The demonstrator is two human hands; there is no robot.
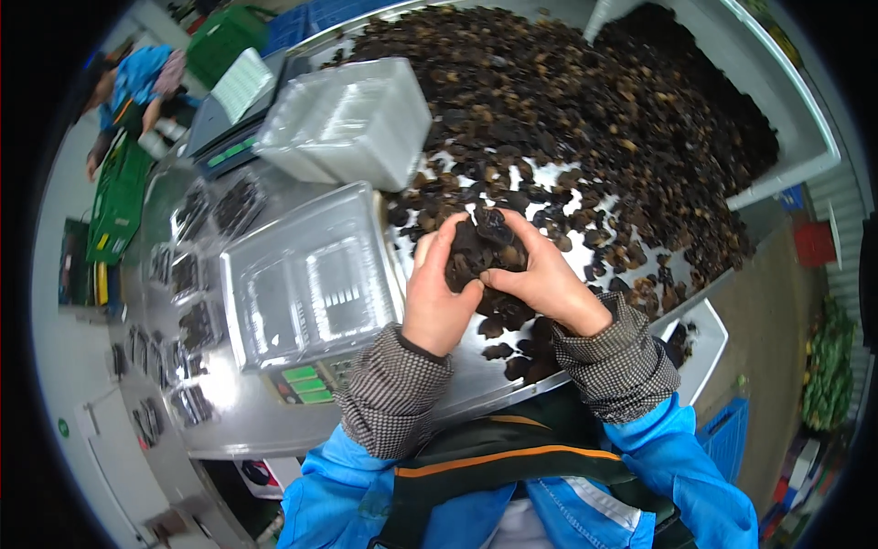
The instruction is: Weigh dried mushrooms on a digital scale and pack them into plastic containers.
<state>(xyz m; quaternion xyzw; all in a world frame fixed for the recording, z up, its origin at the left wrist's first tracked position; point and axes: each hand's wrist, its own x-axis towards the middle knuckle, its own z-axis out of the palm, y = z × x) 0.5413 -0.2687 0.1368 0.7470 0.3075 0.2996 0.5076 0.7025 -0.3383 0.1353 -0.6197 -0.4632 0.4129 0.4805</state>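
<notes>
My left hand [435,297] and my right hand [551,285] cup a clump of dark wood ear mushrooms [476,251] between them. The thumbs press on its near side and the fingers curl round the edges. Under and beyond the hands, more loose wood ears [540,101] spread over the metal table, heaped thickly toward the back. Just left of my left hand stands a weighing scale [302,382] with a lit green display, and on its platform rests a clear plastic tray [306,265]. The undersides of the mushrooms I hold are hidden.
Behind the scale are stacked clear trays [352,119] and a second scale [224,160]. Filled packs [197,325] lie along the left. A white tub [819,160] of mushrooms tips toward the table at right. Another person [137,91] bends near green crates [119,197] at far left.
</notes>
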